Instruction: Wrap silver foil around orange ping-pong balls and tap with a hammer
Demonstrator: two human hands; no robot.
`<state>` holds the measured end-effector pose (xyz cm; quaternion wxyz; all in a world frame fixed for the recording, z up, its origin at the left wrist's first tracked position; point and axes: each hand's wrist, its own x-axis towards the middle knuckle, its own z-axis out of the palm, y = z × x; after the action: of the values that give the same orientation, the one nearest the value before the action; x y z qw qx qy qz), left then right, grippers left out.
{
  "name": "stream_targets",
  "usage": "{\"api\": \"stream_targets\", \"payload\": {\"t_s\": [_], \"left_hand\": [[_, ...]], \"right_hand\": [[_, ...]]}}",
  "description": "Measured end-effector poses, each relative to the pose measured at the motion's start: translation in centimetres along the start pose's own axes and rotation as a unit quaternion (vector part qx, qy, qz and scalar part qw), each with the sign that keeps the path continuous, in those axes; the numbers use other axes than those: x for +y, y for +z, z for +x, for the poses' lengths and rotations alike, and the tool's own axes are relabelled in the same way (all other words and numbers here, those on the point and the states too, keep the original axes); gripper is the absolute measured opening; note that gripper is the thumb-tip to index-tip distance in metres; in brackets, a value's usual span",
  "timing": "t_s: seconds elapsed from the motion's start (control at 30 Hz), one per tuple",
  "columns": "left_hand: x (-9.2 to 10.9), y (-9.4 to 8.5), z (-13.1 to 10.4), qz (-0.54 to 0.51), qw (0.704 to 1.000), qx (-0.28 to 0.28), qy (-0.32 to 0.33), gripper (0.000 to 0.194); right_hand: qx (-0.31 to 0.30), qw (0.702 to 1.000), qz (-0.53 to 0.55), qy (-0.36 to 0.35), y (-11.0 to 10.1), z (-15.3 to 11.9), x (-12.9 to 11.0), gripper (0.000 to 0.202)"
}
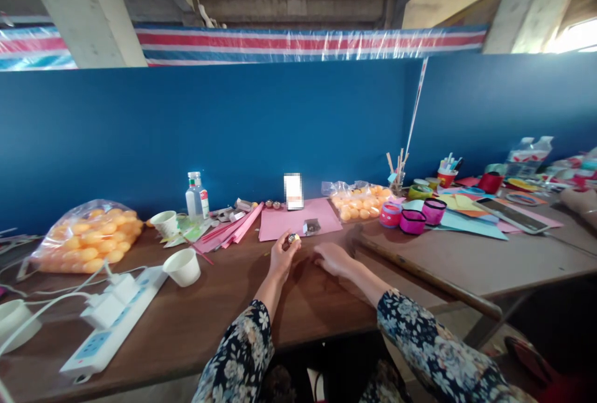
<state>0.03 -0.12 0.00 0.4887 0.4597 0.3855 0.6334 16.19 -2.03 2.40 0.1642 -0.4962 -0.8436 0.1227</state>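
Observation:
Between its thumb and fingers, my left hand [281, 259] grips a small shiny ball [293, 239], gold or pale below with a dark, reflective top. My right hand [334, 259] is just right of it over the brown table, apart from the ball. Its fingers curl inward and look pinched together; whatever is between them is too small to make out. Beyond both hands lies a pink sheet [280, 224] bearing a small clear packet of dark bits [312, 226]. Several shiny brownish balls [275, 204] sit at the sheet's far left edge.
Bags of orange balls stand left [93, 238] and back right [364, 203]. A power strip [116, 322], paper cups [181, 267] and bottles [196, 196] occupy the left. A wooden stick [429, 275] lies right, near pink-and-black bands [413, 221] and a phone [513, 215].

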Motion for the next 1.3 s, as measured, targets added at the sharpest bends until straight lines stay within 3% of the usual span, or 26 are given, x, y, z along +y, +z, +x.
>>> {"api": "stream_targets", "payload": {"t_s": [0.2, 0.47, 1.0, 1.17, 1.3], "left_hand": [[-0.2, 0.0, 0.1, -0.017, 1.000, 0.008, -0.014, 0.053], [-0.7, 0.0, 0.4, -0.039, 0.999, 0.018, -0.025, 0.050], [0.0, 0.2, 0.1, -0.031, 0.999, 0.008, -0.029, 0.050], [0.1, 0.2, 0.1, -0.068, 0.997, 0.004, -0.037, 0.050], [0.5, 0.2, -0.1, -0.091, 0.995, -0.004, -0.032, 0.047]], "right_hand": [[0.029, 0.999, -0.008, 0.026, 0.2, 0.7, 0.3, 0.012], [0.085, 0.992, 0.060, 0.075, 0.5, 1.2, 2.2, 0.019], [0.042, 0.997, 0.049, 0.033, 1.1, 1.1, 1.5, 0.012], [0.123, 0.984, 0.127, 0.032, 1.2, 2.3, 1.3, 0.010], [0.221, 0.937, 0.270, 0.027, 2.1, 3.2, 0.4, 0.012]]}}
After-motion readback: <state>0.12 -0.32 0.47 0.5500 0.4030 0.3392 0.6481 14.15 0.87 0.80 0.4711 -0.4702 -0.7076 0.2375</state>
